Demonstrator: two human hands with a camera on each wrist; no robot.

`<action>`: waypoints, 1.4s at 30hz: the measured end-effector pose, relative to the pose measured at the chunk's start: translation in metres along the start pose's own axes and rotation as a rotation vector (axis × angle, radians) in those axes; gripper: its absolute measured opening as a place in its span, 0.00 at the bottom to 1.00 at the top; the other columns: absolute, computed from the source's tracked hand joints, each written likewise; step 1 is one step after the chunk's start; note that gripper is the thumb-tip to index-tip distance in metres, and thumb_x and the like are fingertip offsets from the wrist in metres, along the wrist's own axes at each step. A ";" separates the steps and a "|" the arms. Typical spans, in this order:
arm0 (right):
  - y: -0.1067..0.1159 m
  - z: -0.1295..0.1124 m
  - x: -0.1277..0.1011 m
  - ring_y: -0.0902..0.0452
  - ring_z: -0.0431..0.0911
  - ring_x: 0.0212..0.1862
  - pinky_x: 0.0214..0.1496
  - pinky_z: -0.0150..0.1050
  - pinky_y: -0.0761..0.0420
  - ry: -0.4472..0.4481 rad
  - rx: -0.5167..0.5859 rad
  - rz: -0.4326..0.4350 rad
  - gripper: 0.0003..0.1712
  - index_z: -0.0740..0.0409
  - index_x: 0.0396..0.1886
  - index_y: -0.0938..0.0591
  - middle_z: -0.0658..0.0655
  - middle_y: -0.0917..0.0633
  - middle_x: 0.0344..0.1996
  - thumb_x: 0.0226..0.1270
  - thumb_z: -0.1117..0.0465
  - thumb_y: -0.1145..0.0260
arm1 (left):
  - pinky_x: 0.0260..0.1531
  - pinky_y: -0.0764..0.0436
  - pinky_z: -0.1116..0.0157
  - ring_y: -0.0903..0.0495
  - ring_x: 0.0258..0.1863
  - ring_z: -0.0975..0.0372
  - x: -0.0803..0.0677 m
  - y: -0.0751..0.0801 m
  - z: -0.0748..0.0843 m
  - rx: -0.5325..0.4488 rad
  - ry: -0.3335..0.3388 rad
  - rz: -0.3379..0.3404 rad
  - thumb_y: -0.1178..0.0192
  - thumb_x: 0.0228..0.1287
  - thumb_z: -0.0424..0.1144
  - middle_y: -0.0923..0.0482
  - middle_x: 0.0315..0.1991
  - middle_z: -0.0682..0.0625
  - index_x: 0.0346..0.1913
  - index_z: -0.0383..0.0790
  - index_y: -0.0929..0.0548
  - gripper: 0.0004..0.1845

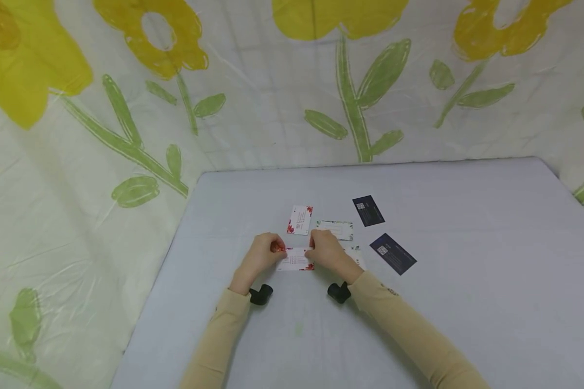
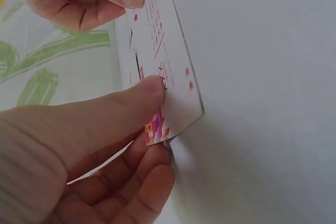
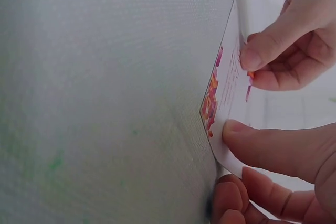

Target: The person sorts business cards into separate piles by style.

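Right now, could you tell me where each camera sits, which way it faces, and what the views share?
Head: worn high, looking down at the table, both sleeves, the left hand and right hand.
Left wrist: beside the left hand, facing across the red-flowered card it pinches.
Right wrist: beside the right hand, facing the card's other end.
Shared: all three show both hands gripping that card.

Card [image 1: 296, 260] near the table's [image 1: 467, 302] middle between both hands [image 1: 261, 255], second card [image 1: 299, 220] just behind it, two cards [image 1: 368, 210] further right, toward the far edge
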State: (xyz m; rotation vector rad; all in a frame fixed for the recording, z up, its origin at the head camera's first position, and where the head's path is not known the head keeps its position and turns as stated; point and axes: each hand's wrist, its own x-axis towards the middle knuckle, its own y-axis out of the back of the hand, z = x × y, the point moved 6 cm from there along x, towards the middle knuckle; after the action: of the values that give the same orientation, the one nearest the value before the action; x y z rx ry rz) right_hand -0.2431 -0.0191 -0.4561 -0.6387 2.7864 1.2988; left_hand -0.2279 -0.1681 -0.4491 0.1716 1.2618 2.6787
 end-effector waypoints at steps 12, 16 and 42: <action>0.002 0.001 0.001 0.31 0.45 0.26 0.26 0.34 0.32 -0.018 -0.048 -0.006 0.12 0.63 0.28 0.26 0.55 0.25 0.22 0.55 0.63 0.31 | 0.28 0.30 0.67 0.31 0.26 0.61 0.001 0.000 0.001 0.051 0.015 -0.010 0.33 0.49 0.28 0.28 0.24 0.49 0.29 0.33 0.21 0.06; 0.001 0.000 0.001 0.31 0.45 0.25 0.26 0.34 0.32 -0.016 -0.065 -0.011 0.11 0.62 0.27 0.27 0.54 0.25 0.22 0.55 0.63 0.32 | 0.29 0.29 0.66 0.30 0.27 0.61 0.001 -0.001 0.002 0.064 0.023 -0.014 0.33 0.49 0.28 0.27 0.25 0.49 0.30 0.34 0.21 0.06; 0.060 -0.011 0.030 0.30 0.44 0.28 0.30 0.35 0.28 0.288 -0.063 0.128 0.05 0.64 0.33 0.20 0.54 0.22 0.25 0.65 0.65 0.41 | 0.33 0.25 0.59 0.27 0.32 0.54 0.031 0.003 0.013 0.106 0.180 0.061 0.40 0.61 0.41 0.25 0.34 0.40 0.44 0.26 0.25 0.19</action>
State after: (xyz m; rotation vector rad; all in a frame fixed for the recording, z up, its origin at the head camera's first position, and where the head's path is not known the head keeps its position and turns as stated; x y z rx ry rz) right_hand -0.2909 -0.0040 -0.4098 -0.7137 3.0713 1.4276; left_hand -0.2565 -0.1534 -0.4376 -0.0188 1.4754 2.7312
